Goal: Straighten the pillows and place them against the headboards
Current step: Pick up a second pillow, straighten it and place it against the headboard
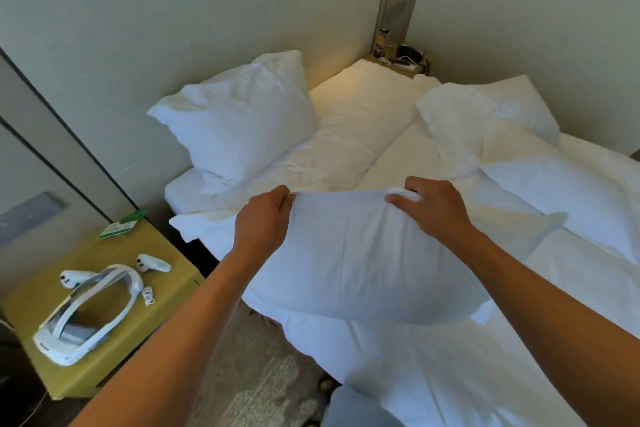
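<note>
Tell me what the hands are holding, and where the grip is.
A white pillow: left hand and right hand each pinch its far top edge.

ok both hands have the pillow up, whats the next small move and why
Probably carry the held pillow forward and stand it against the headboard beside the propped pillow. Left hand and right hand pinch its top edge, and it hangs short of the wall.

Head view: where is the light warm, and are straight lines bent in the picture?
In the head view, a warm yellowish glow falls on the white bed sheet near the beige padded headboard; the white pillow gripped by the left hand and right hand looks cool and bluish; the wide-angle lens bends the wall lines at the edges.
</note>
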`<action>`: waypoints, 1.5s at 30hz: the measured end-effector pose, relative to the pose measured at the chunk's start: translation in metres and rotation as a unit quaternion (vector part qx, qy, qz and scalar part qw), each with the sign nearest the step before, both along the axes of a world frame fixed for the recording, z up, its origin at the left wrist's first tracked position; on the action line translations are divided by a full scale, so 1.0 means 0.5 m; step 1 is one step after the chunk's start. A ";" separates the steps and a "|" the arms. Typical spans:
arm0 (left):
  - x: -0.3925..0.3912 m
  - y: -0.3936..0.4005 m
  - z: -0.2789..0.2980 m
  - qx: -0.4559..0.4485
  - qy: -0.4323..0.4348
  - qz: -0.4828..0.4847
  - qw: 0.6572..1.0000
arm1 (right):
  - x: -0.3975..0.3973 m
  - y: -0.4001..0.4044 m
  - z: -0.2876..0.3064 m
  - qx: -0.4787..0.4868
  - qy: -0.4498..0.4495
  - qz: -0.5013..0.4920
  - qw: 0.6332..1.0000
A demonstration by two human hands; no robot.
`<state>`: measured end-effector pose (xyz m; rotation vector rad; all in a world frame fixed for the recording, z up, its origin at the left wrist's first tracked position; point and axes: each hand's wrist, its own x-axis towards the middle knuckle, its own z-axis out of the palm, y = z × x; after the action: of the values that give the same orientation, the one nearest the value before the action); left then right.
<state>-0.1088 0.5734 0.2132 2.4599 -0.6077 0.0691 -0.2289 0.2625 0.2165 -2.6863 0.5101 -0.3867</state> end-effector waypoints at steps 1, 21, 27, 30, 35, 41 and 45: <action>0.016 -0.001 0.000 -0.003 -0.002 0.008 1.000 | 0.023 -0.003 -0.002 -0.001 -0.001 0.001 1.000; 0.457 -0.194 -0.085 0.094 0.014 0.016 0.995 | 0.486 -0.222 -0.178 0.162 0.066 0.050 0.983; 0.495 -0.219 -0.195 0.164 0.091 0.018 0.982 | 0.512 -0.243 -0.304 0.112 0.177 0.013 0.978; 0.530 -0.219 -0.220 0.155 0.113 0.024 0.981 | 0.513 -0.265 -0.326 0.019 0.174 -0.030 0.984; 0.590 -0.228 -0.237 0.129 0.121 0.014 0.984 | 0.518 -0.279 -0.322 -0.066 0.162 -0.069 0.982; 0.640 -0.255 -0.257 0.078 0.132 0.026 0.988 | 0.526 -0.274 -0.304 -0.074 0.112 -0.116 0.984; 0.663 -0.265 -0.271 0.066 0.142 0.024 0.987 | 0.528 -0.271 -0.310 -0.031 0.081 -0.128 0.988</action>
<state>0.2229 0.4411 0.0777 2.5476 -0.4411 -0.3061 0.0352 0.1270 0.0613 -2.7326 0.9097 -0.2559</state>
